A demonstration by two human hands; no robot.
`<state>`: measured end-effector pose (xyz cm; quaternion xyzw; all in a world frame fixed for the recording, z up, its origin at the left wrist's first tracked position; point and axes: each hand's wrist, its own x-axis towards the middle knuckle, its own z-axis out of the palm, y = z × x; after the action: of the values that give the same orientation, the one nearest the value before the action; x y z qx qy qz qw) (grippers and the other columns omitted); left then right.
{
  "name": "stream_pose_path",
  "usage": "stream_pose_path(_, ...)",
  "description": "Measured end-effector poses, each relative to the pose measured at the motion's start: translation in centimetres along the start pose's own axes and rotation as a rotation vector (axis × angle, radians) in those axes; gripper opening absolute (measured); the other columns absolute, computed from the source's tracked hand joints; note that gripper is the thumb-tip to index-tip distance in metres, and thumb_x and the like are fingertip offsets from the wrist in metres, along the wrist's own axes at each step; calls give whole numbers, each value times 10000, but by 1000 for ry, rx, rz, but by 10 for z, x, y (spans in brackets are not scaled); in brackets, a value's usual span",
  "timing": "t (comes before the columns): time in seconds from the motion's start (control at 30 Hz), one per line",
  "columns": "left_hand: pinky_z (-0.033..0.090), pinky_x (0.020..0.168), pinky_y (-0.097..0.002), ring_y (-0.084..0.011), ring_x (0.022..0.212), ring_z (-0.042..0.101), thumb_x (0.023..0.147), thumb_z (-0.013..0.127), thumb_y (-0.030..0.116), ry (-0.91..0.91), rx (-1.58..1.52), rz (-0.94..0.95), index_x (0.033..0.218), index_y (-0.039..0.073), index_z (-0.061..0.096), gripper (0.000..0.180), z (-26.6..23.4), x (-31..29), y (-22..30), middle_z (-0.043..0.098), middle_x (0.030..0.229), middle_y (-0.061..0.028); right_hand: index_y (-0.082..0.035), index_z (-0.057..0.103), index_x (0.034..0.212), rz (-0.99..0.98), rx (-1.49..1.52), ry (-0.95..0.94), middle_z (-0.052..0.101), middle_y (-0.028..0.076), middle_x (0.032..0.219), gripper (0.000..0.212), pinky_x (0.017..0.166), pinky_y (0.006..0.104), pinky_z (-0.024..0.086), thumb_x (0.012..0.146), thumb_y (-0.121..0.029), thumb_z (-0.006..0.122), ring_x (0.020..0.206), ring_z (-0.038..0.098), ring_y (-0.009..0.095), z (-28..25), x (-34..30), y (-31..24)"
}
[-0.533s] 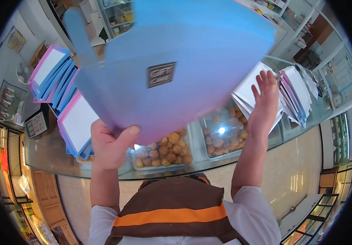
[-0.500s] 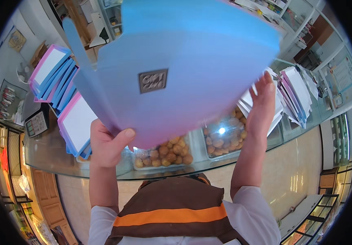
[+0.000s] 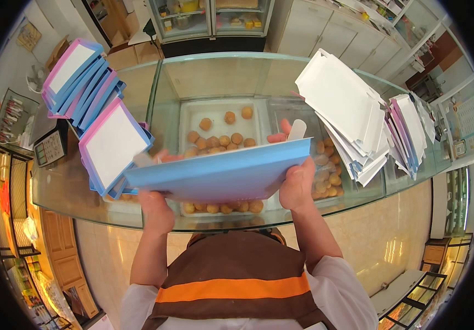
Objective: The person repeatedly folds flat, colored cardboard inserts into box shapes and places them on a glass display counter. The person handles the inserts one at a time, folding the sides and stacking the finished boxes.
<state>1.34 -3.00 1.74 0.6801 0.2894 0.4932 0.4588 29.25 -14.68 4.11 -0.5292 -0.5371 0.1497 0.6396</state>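
Observation:
Above the glass counter I hold a cardboard box blank (image 3: 220, 173), blue fading to pink, seen tilted with one long edge towards the far side. My left hand (image 3: 157, 209) grips its left end and my right hand (image 3: 296, 184) its right end, thumbs on the near side and fingertips showing beyond the far edge. A pale tab sticks up at each end. To the left lie stacked folded box trays (image 3: 110, 146), white inside with pink and blue rims. At the right is a fanned pile of flat white blanks (image 3: 341, 102).
Through the glass counter (image 3: 165, 220) show trays of round brown baked balls (image 3: 229, 140). A dark calculator-like device (image 3: 50, 148) stands at the left end. More blanks (image 3: 407, 129) lie far right. Beyond the counter are a glass-door fridge (image 3: 212, 25) and white cabinets (image 3: 325, 33).
The blank has come down and tipped from upright to nearly edge-on. My right hand has moved left and closed on its right end; the fridge and right pile are uncovered.

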Motion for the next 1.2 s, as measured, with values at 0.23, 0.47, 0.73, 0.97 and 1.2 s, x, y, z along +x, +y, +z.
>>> stream_pose_path(0.23,385,1118,-398,-256,1302,509,1105,403,375,230,123,25,1544,-28,306,604,27,-2,48,471,1490,-184,67,533,1343,230,-49,241,639,129,1214,639,1023,349,431,1063,-502,452,1147,573,200,28,-13,-39)
stream_pose_path(0.47,445,1042,-369,-216,1165,596,1124,406,291,190,71,7,1508,10,336,481,23,-10,61,570,1355,-189,22,514,1312,497,189,179,626,96,1204,496,966,331,438,1100,-413,406,1081,558,151,12,-31,-69)
stream_pose_path(0.73,427,941,-289,-125,999,540,1102,474,210,275,31,54,1113,51,479,160,34,-14,60,616,1123,-107,-21,470,1194,227,67,319,584,58,1076,196,867,284,433,1089,-187,471,954,501,86,18,-34,-52)
stream_pose_path(0.97,427,923,-282,-111,982,545,1081,500,207,263,-87,-147,1103,25,537,187,28,-13,55,631,1059,-67,-42,531,1117,532,340,340,610,13,1020,162,854,256,433,1094,-199,497,932,503,50,11,-34,-56)
stream_pose_path(1.2,399,935,-259,-88,1036,510,1114,461,260,159,-67,-399,1153,-12,604,310,26,-19,45,612,1103,-58,-23,561,1287,557,193,363,656,51,1127,281,926,269,448,1102,-216,478,1029,558,86,17,-49,-46)
